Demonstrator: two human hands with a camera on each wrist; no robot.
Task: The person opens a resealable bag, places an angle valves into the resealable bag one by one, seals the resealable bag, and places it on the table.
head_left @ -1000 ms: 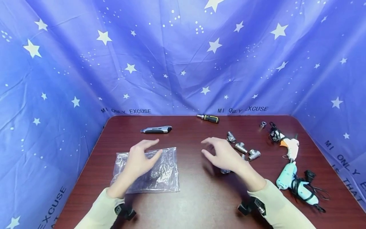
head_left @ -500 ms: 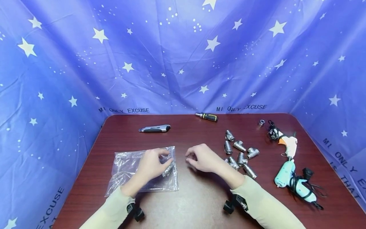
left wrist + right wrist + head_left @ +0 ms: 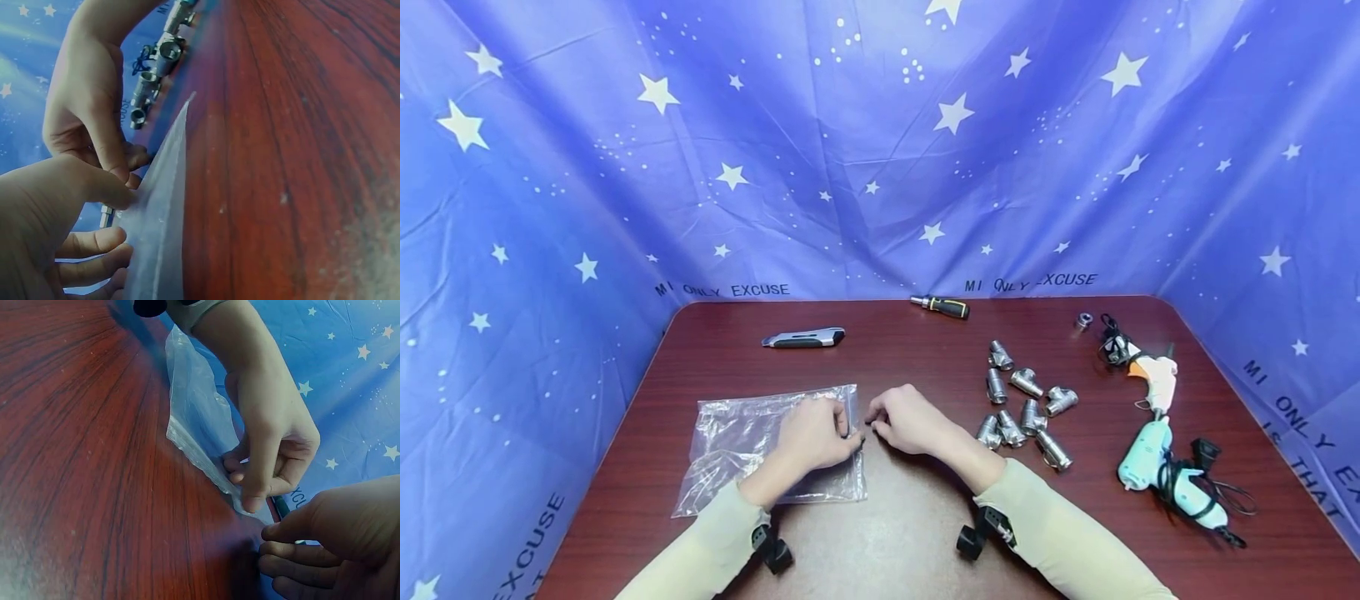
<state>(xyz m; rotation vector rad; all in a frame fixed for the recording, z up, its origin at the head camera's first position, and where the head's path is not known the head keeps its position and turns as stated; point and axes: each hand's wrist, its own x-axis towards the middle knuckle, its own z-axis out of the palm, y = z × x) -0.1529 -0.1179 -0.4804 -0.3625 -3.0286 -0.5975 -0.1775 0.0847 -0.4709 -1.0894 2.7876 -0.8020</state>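
Left hand point(image 3: 811, 439) pinches the right edge of the clear plastic bag point(image 3: 745, 446), pinning it for opening | right hand point(image 3: 904, 419) curled at the same edge, grip unclear | bag: transparent, crinkled, flat, toward the table's point(image 3: 910, 517) near-left corner | pipe fittings point(image 3: 1024, 408) lie rightward.

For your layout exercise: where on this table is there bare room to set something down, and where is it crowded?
Bare wood lies between the utility knife and plastic bag, and along the near edge of the table between the sleeves. The right side is crowded: pipe fittings, then two glue guns with cords.
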